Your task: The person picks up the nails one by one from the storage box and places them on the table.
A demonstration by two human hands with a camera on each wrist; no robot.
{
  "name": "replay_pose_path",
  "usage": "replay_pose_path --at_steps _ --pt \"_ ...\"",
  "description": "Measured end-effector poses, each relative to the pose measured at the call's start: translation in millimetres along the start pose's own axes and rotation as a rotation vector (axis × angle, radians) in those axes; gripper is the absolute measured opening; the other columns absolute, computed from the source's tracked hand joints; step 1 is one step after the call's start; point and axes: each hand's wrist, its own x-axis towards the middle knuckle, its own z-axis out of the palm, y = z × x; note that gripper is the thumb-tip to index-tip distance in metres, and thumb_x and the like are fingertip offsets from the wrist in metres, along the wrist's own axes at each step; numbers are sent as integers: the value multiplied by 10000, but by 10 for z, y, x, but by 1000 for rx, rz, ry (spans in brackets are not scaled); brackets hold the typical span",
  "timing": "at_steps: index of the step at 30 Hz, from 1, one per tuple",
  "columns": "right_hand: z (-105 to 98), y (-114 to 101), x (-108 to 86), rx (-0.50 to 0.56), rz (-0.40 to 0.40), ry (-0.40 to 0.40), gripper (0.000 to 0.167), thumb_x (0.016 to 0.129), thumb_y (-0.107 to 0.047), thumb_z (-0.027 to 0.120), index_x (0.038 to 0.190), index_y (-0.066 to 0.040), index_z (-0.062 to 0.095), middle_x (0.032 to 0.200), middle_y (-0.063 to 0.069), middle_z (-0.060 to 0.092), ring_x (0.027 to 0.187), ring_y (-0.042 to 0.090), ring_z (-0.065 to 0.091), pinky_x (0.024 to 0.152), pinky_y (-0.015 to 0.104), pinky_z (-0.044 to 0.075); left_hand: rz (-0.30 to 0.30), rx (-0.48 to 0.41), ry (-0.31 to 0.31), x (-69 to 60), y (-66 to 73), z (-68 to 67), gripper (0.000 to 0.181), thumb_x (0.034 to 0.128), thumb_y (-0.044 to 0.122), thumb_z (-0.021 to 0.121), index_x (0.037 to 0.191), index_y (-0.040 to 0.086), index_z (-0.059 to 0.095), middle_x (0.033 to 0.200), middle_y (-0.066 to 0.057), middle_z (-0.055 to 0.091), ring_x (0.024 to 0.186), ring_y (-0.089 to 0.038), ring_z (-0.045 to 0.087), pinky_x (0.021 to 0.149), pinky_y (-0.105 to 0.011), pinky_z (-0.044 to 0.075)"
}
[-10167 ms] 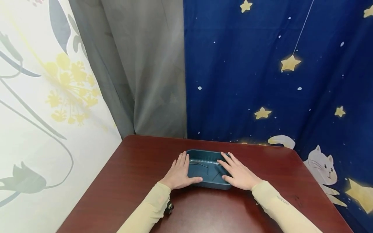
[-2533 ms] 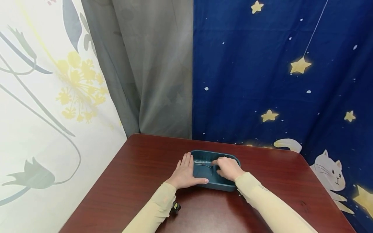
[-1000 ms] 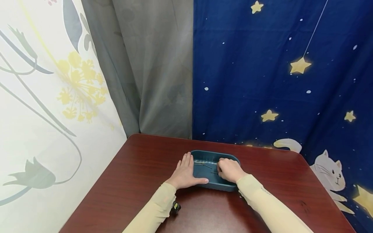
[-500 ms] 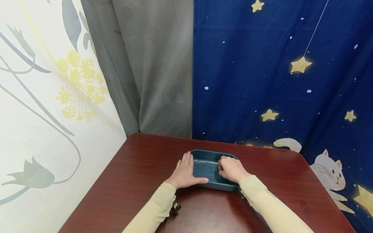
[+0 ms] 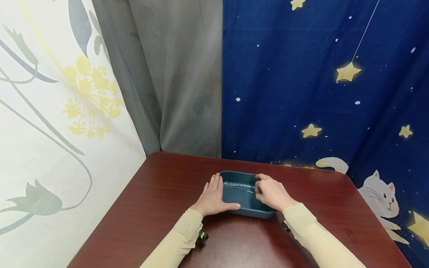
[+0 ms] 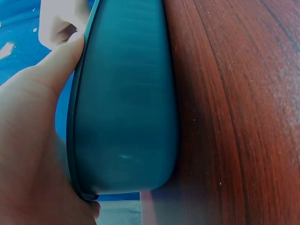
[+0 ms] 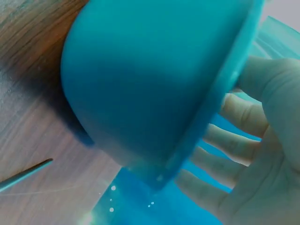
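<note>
A teal tray stands on the table, with several thin metal rods on its floor toward the left and back. Along its left end lies my left hand, fingers straight, thumb on the front rim; the left wrist view shows that thumb at the rim of the tray. My right hand is over the tray's right end, fingers partly bent, beside another thin rod. In the right wrist view the fingers of my right hand are spread beyond the tray wall, gripping nothing visible.
The dark red table reaches back to a grey curtain and a blue starry curtain; a white patterned curtain hangs at left. A thin pointed thing shows in the right wrist view, left of the tray.
My right hand has shifted right and slightly back from the tray's middle, its fingers less curled. The rod beside it lies differently than before. My left hand has stayed at the tray's left end.
</note>
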Motion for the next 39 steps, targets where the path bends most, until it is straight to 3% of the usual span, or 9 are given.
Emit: replay_pose_path --at_steps 3,5,8,10,17,28,34,39 --pt "-56 11 -26 -8 -28 46 134 778 -144 781 733 -234 693 1345 126 589 1171 261 585 646 370 553 1 2 4 0 11 -11 1329 732 881 561 1575 -63 157 1666 -189 56 1524 -355 101 1178 -554 195" --pt "-89 22 -43 -9 -45 71 148 766 -130 778 720 -235 683 1359 149 581 1250 315 540 809 433 558 1 3 5 1 12 -12 1329 732 878 567 1575 -64 157 1666 -189 57 1523 -356 102 1177 -554 194" --pt "-139 38 -66 -5 -53 92 180 760 -129 776 698 -251 660 1382 178 568 1328 395 471 1026 571 426 1 -2 5 -2 13 -13 1334 727 879 571 1575 -63 156 1666 -189 57 1523 -358 102 1177 -557 193" --pt "-165 52 -85 1 -37 99 189 768 -134 768 692 -261 651 1406 186 552 1371 438 415 1080 650 316 -1 -7 3 -9 17 -14 1338 723 881 572 1577 -60 154 1667 -186 55 1523 -358 102 1178 -556 189" --pt "-248 118 -154 26 29 118 215 796 -140 770 681 -270 641 1456 181 511 1412 445 344 1090 712 215 -1 2 -1 -24 21 -15 1334 726 887 560 1578 -56 156 1669 -178 50 1525 -352 99 1183 -549 181" --pt "-404 260 -176 73 114 163 159 795 -118 744 706 -229 672 1433 213 521 1388 460 349 1072 736 198 11 -7 10 -3 -8 3 1339 725 887 560 1576 -63 153 1669 -182 35 1528 -343 80 1179 -563 179" --pt "-437 408 -204 73 152 198 145 780 -129 734 686 -222 674 1388 221 552 1342 435 401 1032 755 233 3 -7 -2 -6 -4 4 1343 725 899 544 1584 -48 132 1671 -170 30 1532 -332 58 1188 -551 154" --pt "-448 546 -252 69 171 219 142 773 -139 728 667 -212 669 1344 241 576 1281 450 464 993 714 335 6 -3 -5 -1 -13 17 1341 728 896 545 1582 -51 131 1670 -175 28 1531 -338 61 1187 -551 158"
